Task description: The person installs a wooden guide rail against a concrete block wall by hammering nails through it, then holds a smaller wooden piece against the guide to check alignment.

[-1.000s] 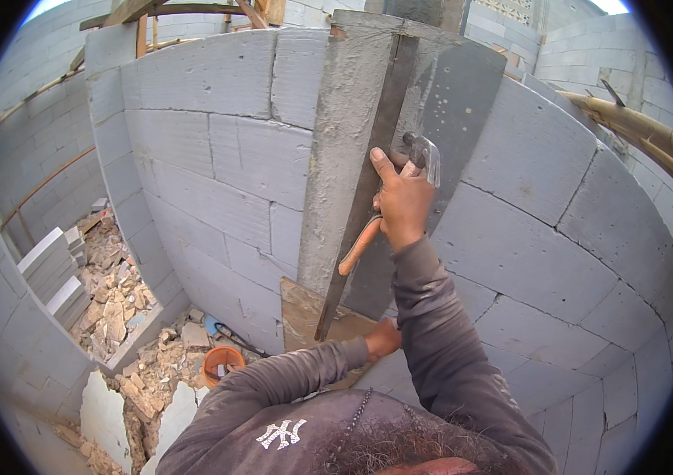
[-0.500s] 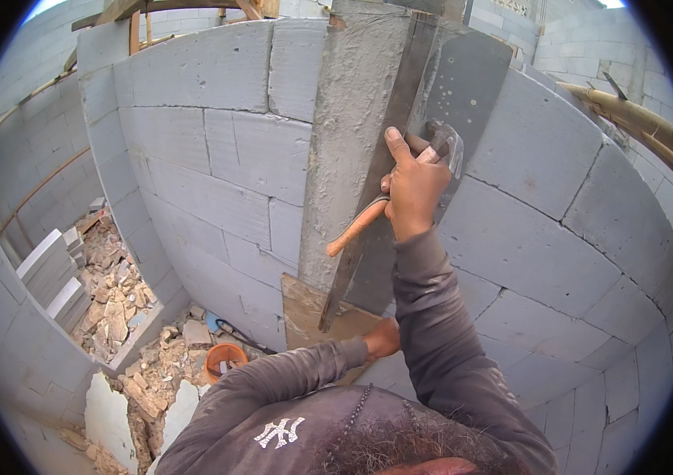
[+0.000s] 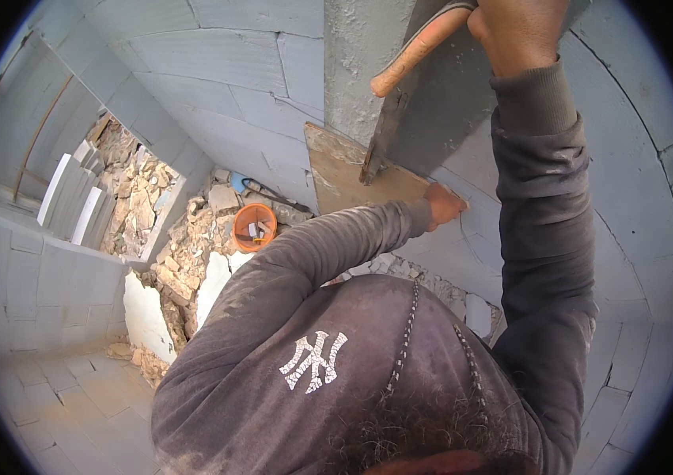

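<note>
At the top edge, my right hand [image 3: 520,36] is partly cut off. It is closed on a trowel, whose orange wooden handle [image 3: 419,51] and curved metal neck stick out to its left; the blade is out of view. Lower down, my left hand [image 3: 445,207] grips the right end of a tilted, mortar-stained board [image 3: 356,158] at the column's foot. A narrow wooden strip [image 3: 381,138] runs along the column's corner, its lower end over the board. Left of it is rough grey plaster [image 3: 350,71]; to its right lies a smoother dark grey face [image 3: 451,103].
Pale block walls [image 3: 210,47] rise on both sides. An orange bucket [image 3: 240,236] with small items inside stands on rubble [image 3: 182,269] at the lower left, near a blue object with a black strap. Stacked blocks [image 3: 58,190] and more debris show through the opening farther left.
My view has tipped downward, so the column and right hand now sit higher in the picture. More of the board, left hand and bucket shows. The right hand still has the orange-handled trowel.
</note>
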A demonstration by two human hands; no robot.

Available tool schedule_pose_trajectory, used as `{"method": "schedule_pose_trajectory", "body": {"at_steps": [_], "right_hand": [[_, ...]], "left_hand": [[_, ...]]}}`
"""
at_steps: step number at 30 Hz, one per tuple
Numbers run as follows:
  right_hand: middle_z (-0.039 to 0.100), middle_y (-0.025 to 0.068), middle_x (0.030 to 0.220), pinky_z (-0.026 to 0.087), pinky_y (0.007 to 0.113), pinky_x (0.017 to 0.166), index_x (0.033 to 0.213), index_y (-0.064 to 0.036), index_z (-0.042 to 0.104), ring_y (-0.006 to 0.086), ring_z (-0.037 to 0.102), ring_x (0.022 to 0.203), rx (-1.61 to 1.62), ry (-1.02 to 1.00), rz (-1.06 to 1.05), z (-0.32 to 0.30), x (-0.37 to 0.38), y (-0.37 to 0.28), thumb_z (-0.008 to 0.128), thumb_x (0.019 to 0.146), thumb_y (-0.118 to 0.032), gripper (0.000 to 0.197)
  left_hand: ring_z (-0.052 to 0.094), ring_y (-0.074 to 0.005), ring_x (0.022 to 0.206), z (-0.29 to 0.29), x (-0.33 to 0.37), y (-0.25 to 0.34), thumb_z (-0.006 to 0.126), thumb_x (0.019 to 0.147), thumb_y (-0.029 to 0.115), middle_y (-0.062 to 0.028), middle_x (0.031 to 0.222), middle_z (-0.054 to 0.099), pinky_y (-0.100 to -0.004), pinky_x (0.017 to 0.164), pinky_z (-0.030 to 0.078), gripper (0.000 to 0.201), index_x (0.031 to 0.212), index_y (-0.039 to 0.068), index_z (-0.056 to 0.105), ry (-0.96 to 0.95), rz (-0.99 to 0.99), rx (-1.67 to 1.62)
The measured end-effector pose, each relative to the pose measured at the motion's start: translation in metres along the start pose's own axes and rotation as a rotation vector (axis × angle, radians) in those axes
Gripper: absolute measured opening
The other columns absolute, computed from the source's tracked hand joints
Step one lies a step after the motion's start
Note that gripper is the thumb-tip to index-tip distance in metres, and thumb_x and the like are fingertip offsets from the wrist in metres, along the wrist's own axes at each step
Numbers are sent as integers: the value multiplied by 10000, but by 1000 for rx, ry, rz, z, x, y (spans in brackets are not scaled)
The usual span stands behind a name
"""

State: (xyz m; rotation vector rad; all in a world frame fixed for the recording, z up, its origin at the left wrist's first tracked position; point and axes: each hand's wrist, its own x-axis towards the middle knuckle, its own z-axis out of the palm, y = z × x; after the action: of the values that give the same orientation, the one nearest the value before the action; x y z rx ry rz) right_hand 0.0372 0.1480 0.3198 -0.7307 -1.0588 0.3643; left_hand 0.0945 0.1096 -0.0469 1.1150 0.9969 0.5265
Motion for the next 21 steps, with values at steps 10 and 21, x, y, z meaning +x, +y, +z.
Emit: {"method": "schedule_pose_trajectory", "body": {"at_steps": [10, 21], "right_hand": [[537, 28, 546, 393, 324, 415, 673, -45, 593, 145, 508, 421, -30, -58, -16, -1, -1, 0, 747, 951, -179, 345], [679, 267, 676, 531, 435, 632, 782, 120, 702, 345, 711, 653, -270, -197, -268, -32, 32, 2, 759, 902, -196, 343]], "left_hand": [[624, -144, 716, -3, 13, -11, 818, 866, 195, -57, 815, 706, -325, 646, 491, 195, 887, 18, 738, 61, 43, -41], [694, -154, 887, -5, 12, 14, 790, 911, 222, -61, 986, 741, -301, 732, 532, 254, 1032, 1, 758, -47, -89, 52]]}}
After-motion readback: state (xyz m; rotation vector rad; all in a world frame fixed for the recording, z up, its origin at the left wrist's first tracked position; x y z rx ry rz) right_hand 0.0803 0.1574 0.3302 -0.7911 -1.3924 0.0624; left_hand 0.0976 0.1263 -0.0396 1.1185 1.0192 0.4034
